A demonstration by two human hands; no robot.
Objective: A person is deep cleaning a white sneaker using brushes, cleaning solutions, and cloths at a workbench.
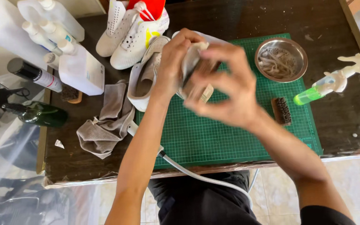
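A white shoe (146, 79) was gripped at its upper by the left hand (173, 62), fingers curled shut around it, above the far left part of the green cutting mat (230, 133). The right hand (226, 89), blurred, was closed on a pale cloth (192, 56) pressed against the shoe; the exact pinch could not be made out. Left of the mat a grey towel (107, 121) was bunched, and beyond it white bottles (80, 68) were crowded. On the mat's far right corner a steel bowl (281, 59) of laces was set, with a brush (281, 111) nearer. A spray bottle (334, 83) lay right of the mat. A hard wipe could probably have swung an elbow into the bowl, or the shoe could have slipped onto the towel.
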